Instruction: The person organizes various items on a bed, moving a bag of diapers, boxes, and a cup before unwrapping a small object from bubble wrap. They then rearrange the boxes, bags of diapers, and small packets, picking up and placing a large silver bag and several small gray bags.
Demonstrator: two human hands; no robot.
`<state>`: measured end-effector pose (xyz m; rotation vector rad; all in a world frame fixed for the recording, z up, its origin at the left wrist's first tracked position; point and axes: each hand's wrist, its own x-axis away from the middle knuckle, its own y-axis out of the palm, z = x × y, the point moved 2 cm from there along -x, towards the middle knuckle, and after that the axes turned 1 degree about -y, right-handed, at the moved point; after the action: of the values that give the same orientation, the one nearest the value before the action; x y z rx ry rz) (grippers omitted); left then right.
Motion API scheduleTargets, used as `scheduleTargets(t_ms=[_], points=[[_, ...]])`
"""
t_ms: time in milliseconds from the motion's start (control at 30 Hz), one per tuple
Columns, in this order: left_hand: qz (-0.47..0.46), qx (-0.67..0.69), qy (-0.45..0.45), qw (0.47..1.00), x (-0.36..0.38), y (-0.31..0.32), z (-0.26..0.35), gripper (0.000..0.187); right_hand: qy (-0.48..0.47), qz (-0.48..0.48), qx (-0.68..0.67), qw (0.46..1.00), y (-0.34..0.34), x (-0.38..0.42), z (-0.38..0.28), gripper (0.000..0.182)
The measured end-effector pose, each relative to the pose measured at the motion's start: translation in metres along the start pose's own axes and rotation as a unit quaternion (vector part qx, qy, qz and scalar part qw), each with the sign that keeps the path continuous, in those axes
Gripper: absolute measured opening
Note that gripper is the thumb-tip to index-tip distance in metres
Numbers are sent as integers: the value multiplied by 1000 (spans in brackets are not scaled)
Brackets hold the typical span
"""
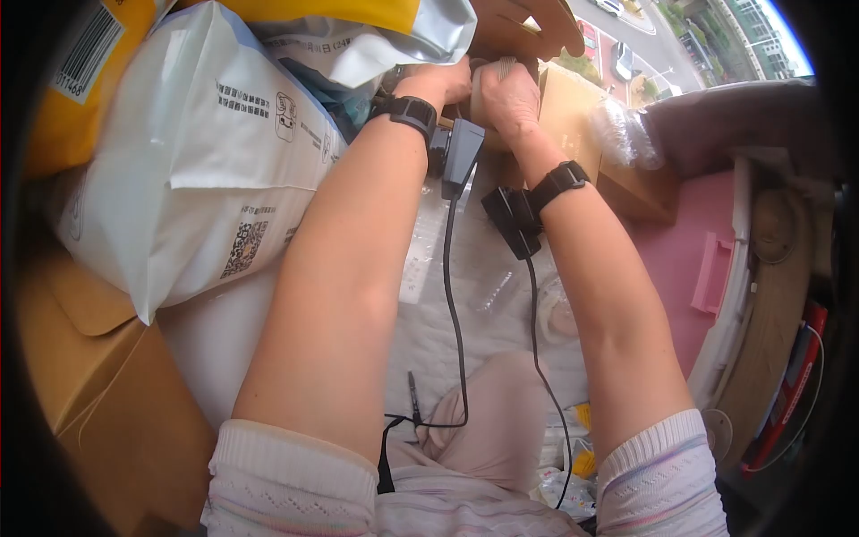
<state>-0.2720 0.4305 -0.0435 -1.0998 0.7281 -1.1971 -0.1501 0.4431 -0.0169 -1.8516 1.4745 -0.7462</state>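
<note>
Both arms stretch far forward to an open brown cardboard box [521, 29]. My left hand [440, 82] is closed at the box's near side, its fingertips hidden beside a silver-and-yellow plastic package [358, 49]. Close to its right, my right hand [508, 97] is curled with the knuckles up, around something pale whose kind I cannot tell. A black strap with a corded dark device [463, 157] is on the left wrist. Another strapped device [513, 222] sits by the right wrist, its cable running down toward the lap.
A large white printed bag [210, 152] leans along the left, above a cardboard carton [98, 358]. On the right stand a pink bin [676, 259] and clear plastic wrap [624, 132]. A pen-like black item [413, 394] lies on the white cloth [447, 331]. Behind is a window.
</note>
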Motion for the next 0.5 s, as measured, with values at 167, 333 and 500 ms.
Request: scheduleTargets(t_ms=[167, 333, 500], points=[[-94, 26, -10, 995, -3, -19, 7, 46, -57, -78, 35, 995, -2, -5, 5, 43], [-218, 6, 79, 973, -5, -27, 17, 70, -85, -376, 78, 920, -22, 3, -5, 25], [-201, -56, 65, 976, 15, -38, 27, 87, -15, -365, 15, 931, -24, 7, -13, 25]])
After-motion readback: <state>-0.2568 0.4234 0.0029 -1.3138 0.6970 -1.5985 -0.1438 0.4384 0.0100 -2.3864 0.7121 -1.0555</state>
